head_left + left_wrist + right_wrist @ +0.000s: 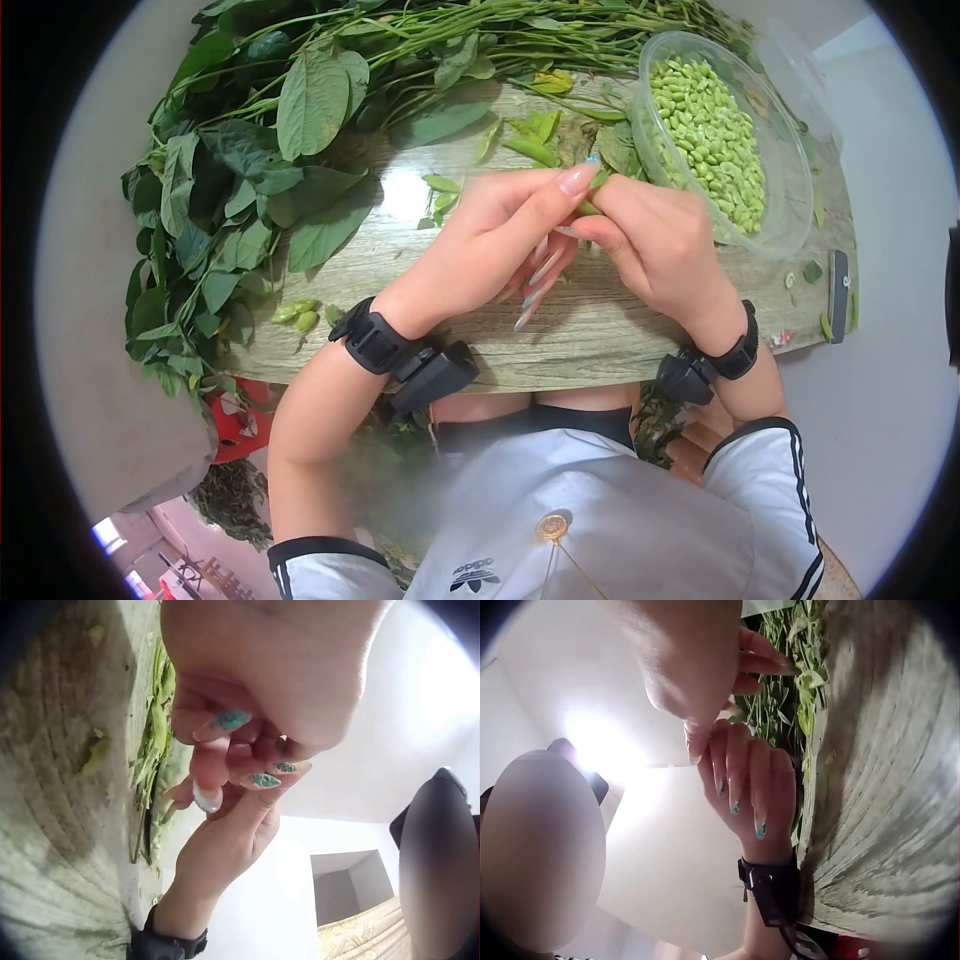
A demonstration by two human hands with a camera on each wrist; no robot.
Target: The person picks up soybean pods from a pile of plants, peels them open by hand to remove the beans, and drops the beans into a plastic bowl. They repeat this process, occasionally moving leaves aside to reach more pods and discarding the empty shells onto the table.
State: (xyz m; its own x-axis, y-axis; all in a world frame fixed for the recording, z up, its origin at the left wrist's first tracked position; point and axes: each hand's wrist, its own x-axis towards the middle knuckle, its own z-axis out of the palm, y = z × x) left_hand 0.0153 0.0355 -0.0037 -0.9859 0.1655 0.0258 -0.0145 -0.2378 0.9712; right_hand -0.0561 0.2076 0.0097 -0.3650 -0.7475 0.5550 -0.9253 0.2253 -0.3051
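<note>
Left hand (490, 230) and right hand (665, 235) both pinch one small pod (589, 208), mostly covered; visible slivers plain green, brighter up top.

Table (535, 365): my feed shows pale wood grain under the left hand (490, 240) and right hand (660, 235).
Shine (405, 195): white, left of the left hand.
Red piece (238, 432): off the near edge, left of the left hand.
Wall (291, 892): white, beyond the right hand.
Recess (352, 885): grey, squarish, farther off.
Cloth (367, 931): yellowish, patterned, beside the recess.
Light (604, 739): strong glow, well apart from the right hand.
</note>
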